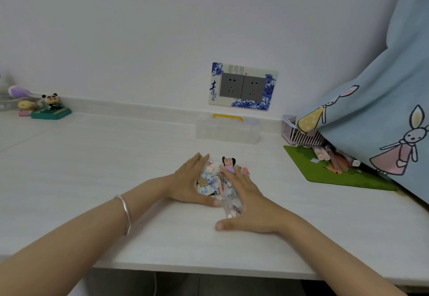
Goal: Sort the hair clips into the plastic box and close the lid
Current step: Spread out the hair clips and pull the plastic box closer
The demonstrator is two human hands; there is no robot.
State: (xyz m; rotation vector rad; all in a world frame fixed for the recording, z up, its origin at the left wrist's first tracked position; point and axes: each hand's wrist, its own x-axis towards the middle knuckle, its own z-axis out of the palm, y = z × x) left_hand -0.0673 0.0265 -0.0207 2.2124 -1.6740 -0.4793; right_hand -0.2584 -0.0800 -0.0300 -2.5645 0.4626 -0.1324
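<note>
Hair clips point(217, 184) in a pile between left hand point(188, 184) and right hand point(248, 200), all fingers point(196, 164) straight.

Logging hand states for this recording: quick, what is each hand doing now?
Left hand: open, straight fingers against the left side of the pile of hair clips.
Right hand: open, fingers laid flat along the pile's right side, gripping nothing.

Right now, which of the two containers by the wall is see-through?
The plastic box with the yellow clasp, below the wall socket; the slatted basket to its right is opaque pink.
</note>
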